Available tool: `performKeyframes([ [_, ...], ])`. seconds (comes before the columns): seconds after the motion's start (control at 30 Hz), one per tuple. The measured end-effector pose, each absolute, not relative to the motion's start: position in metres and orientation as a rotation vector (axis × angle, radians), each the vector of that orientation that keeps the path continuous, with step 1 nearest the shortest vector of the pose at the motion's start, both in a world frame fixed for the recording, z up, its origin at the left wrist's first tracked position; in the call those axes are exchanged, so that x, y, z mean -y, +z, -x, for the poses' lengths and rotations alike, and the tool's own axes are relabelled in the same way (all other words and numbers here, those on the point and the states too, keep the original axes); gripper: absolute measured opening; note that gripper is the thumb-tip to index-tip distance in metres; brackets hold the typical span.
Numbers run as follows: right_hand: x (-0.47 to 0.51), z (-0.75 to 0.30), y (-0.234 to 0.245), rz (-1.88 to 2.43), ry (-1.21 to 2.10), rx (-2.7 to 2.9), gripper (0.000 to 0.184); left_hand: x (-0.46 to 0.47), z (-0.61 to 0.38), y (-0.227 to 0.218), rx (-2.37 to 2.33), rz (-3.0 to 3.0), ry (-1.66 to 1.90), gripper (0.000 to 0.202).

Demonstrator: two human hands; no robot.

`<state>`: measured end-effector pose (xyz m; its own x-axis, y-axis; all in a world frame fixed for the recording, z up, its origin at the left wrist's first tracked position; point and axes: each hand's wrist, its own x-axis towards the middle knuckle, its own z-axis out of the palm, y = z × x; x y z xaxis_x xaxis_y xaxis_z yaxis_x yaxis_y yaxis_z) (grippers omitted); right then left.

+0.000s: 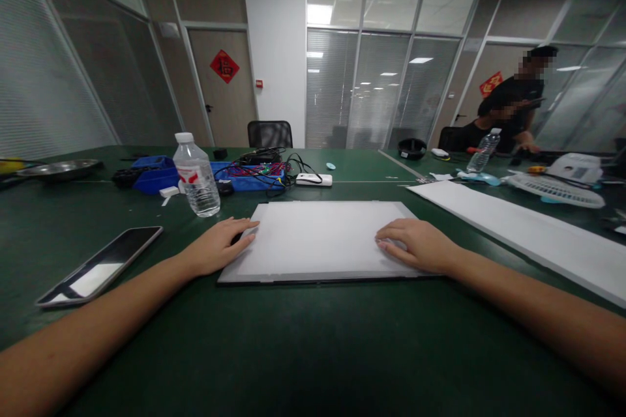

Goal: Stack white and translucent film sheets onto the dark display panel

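A flat white rectangular panel (317,238) with a dark edge along its near side lies on the green table (303,352) in front of me. My left hand (220,244) rests at the panel's left edge, fingers stretched out onto its surface. On the right part of the panel lies my right hand (415,244), fingers extended and pointing inward. Neither hand is wrapped around anything. A phone (102,267) with a dark screen lies left of my left hand, and a clear water bottle (195,176) with a white cap stands slightly tilted in view behind it.
Blue trays (259,180) with tangled wires and a white power strip (313,180) sit beyond the panel. A long white board (518,234) lies to the right. Farther right are another bottle (484,151), a white device (562,179) and two people. A metal pan (66,169) is far left.
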<state>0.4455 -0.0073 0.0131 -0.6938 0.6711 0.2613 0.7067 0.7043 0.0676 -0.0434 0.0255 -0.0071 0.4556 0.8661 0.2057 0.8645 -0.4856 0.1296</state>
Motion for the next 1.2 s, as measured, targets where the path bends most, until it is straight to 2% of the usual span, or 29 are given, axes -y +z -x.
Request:
performKeyframes([
  [0.33,0.017,-0.436,0.011,0.982,-0.084,2.721,0.042,-0.024,0.043,-0.005,-1.589,-2.638,0.420,0.064],
  [1.2,0.023,-0.430,0.013,1.040,-0.087,2.701,0.044,-0.023,0.039,-0.002,-1.639,-2.602,0.394,0.064],
])
